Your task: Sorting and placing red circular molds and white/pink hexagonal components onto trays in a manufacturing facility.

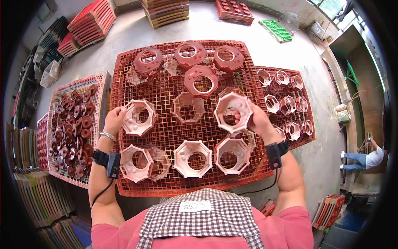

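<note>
Both my hands grip octagonal hollow ceramic-looking pieces over a red mesh rack (166, 189). At the left side, my left hand (115, 120) pinches the rim of one pale octagonal piece (129, 123), its whitish hollow side facing up. My right hand (258, 119) is closed round the right side of another pale octagonal piece (224, 101), with fingertips showing through its round hole. Along the near edge lie three more, pale side up: a left piece (129, 168), a middle piece (181, 158) and a right piece (223, 158). Several red-brown octagonal pieces (191, 85) lie dark side up at the far end.
A left rack (97, 166) carries many glossy brown round lids (78, 124). On the right, a lower rack (304, 139) bears smaller octagonal pieces (287, 105). Stacked trays (91, 25) stand at the back. A person (365, 159) is at the far right.
</note>
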### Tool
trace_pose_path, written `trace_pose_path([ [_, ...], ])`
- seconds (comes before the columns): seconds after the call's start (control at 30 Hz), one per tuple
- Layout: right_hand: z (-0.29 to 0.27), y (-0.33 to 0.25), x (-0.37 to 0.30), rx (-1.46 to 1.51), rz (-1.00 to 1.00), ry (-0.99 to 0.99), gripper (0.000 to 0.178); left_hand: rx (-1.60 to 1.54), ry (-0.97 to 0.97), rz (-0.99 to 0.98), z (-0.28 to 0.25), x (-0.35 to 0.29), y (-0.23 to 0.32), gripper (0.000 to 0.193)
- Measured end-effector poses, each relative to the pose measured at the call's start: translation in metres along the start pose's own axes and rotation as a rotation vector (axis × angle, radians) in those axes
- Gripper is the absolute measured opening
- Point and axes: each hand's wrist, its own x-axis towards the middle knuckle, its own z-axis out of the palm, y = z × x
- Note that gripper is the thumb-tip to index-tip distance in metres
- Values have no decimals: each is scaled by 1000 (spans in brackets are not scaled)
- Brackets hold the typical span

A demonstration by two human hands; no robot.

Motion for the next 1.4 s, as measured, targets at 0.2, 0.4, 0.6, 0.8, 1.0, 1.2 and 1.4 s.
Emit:
trace_pose_path([
  [0.2,-40,15,9,-459,-135,101,31,703,196,256,20,-4,65,31],
  [0.4,-39,-26,28,-1271,-312,161,23,448,2,697,111,3,143,33],
  [0.6,-11,-77,70,-1617,-981,439,31,592,-127,903,196,15,169,41],
  [0.8,21,-68,136,-1826,-1154,355,21,573,-120,1020,211,28,156,13],
  [1.0,10,-64,161,-1804,-909,490,27,-158,-222,582,191,4,194,11],
  [1.2,23,-87,121,-792,-734,126,32,-742,-397,10,147,17,135,24],
  [1.4,-3,-59,124,-172,-378,-109,39,-836,-416,-312,144,33,78,28],
])
